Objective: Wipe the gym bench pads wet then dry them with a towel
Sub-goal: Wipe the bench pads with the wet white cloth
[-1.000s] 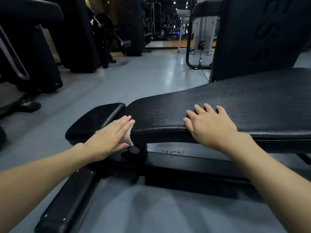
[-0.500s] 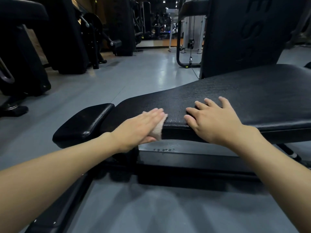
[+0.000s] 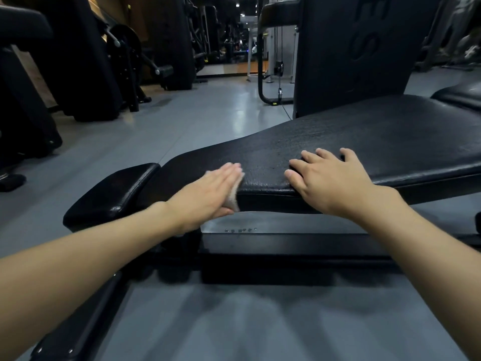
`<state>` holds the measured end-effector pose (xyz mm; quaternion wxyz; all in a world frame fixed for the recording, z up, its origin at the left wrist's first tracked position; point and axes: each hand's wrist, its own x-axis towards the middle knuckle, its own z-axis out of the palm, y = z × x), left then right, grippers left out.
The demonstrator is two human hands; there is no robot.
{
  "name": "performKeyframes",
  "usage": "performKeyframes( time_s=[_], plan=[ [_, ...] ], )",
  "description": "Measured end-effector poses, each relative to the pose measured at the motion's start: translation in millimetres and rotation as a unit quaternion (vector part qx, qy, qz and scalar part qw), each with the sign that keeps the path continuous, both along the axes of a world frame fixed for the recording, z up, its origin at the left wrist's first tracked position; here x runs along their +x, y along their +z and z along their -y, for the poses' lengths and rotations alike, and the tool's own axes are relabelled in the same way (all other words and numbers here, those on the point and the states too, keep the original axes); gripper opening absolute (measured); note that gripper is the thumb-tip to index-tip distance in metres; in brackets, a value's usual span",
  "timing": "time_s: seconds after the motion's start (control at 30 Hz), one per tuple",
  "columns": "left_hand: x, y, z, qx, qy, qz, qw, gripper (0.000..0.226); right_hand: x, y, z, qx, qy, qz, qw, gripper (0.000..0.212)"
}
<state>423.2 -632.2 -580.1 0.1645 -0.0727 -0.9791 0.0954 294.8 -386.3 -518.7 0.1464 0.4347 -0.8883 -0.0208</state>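
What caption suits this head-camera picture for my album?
Left hand presses a cloth on the edge of the bench pad while the right hand rests on top.

Left hand [image 3: 208, 194], flat on cloth [image 3: 234, 198], has slid right along near edge of long pad [image 3: 364, 142], away from small pad [image 3: 114, 191] and nearer right hand [image 3: 330, 183]. Its fingertips are now motion-blurred.

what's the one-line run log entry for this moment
step: wipe, wet or dry unclear | left hand: flat, presses cloth on long pad near edge | right hand: rests on long pad
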Motion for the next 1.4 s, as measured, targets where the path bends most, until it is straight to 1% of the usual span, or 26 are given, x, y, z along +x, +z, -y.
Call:
performKeyframes(
  time_s=[0.07, 0.13, 0.2, 0.3, 0.4, 0.5, 0.57, 0.63, 0.7, 0.8, 0.87, 0.97, 1.03, 1.1, 1.2, 1.3, 1.4],
  plan=[
    [-20.6, 2.8, -24.6, -0.009, -0.042, -0.023, 0.999, 0.087, 1.7, -0.5, 2.0, 0.001, -0.002, 0.001, 1.0, 0.087],
    [-25.3, 2.9, -26.1, -0.002, -0.062, -0.026, 0.998, 0.087, 2.9, 0.6, 1.8, 0.001, -0.013, 0.015, 1.0, 0.075],
    [-10.4, -0.7, -8.4, -0.007, -0.051, -0.021, 0.998, 0.089, 1.3, 3.5, 0.8, -0.006, -0.026, 0.034, 0.999, 0.061],
    [10.9, -7.9, 19.8, -0.032, -0.018, -0.031, 0.999, 0.091, -2.9, 7.2, -0.9, -0.023, -0.053, 0.048, 0.997, 0.054],
    [8.6, -9.8, 15.8, -0.024, -0.008, -0.038, 0.999, 0.093, -5.6, 7.9, -3.5, -0.025, -0.057, 0.062, 0.996, 0.054],
    [-11.0, -1.4, -8.0, -0.001, -0.046, -0.024, 0.999, 0.093, -8.4, 5.6, -12.0, -0.028, -0.044, 0.046, 0.998, 0.05],
    [-26.8, 6.5, -25.3, -0.001, -0.08, -0.006, 0.997, 0.094, -13.3, 5.8, -21.8, -0.033, -0.047, 0.034, 0.998, 0.049],
    [-40.2, 13.5, -40.7, -0.016, -0.104, 0.002, 0.994, 0.095, -19.6, 7.4, -30.9, -0.051, -0.059, 0.035, 0.996, 0.054],
    [-45.8, 15.5, -51.9, -0.01, -0.111, -0.003, 0.994, 0.093, -23.8, 8.1, -35.5, -0.059, -0.074, 0.046, 0.994, 0.059],
    [-34.5, 12.7, -44.9, 0.006, -0.096, -0.012, 0.995, 0.09, -23.3, 7.2, -30.6, -0.052, -0.083, 0.047, 0.994, 0.056],
    [-20.7, 9.7, -27.6, 0.014, -0.065, -0.016, 0.998, 0.092, -19.6, 8.3, -23.3, -0.041, -0.086, 0.052, 0.994, 0.053],
    [-12.4, 9.3, -17.1, 0.025, -0.026, -0.005, 0.999, 0.096, -19.0, 7.2, -24.3, -0.036, -0.078, 0.053, 0.995, 0.057],
    [-20.6, 13.6, -28.0, 0.01, -0.045, -0.003, 0.999, 0.099, -21.5, 9.5, -31.2, -0.055, -0.054, 0.063, 0.995, 0.056],
    [-35.5, 20.5, -50.5, -0.001, -0.087, -0.004, 0.996, 0.099, -27.4, 15.4, -41.8, -0.067, -0.042, 0.066, 0.995, 0.052],
    [-60.6, 28.1, -92.2, -0.008, -0.143, -0.035, 0.989, 0.096, -42.8, 22.7, -68.8, -0.089, -0.073, 0.038, 0.993, 0.049],
    [-66.0, 29.0, -108.0, -0.006, -0.151, -0.034, 0.988, 0.093, -52.9, 19.5, -91.5, -0.13, -0.112, 0.025, 0.985, 0.05],
    [-53.4, 27.4, -89.8, 0.001, -0.124, -0.025, 0.992, 0.091, -50.6, 17.7, -86.7, -0.144, -0.101, -0.001, 0.984, 0.05]
  ],
)
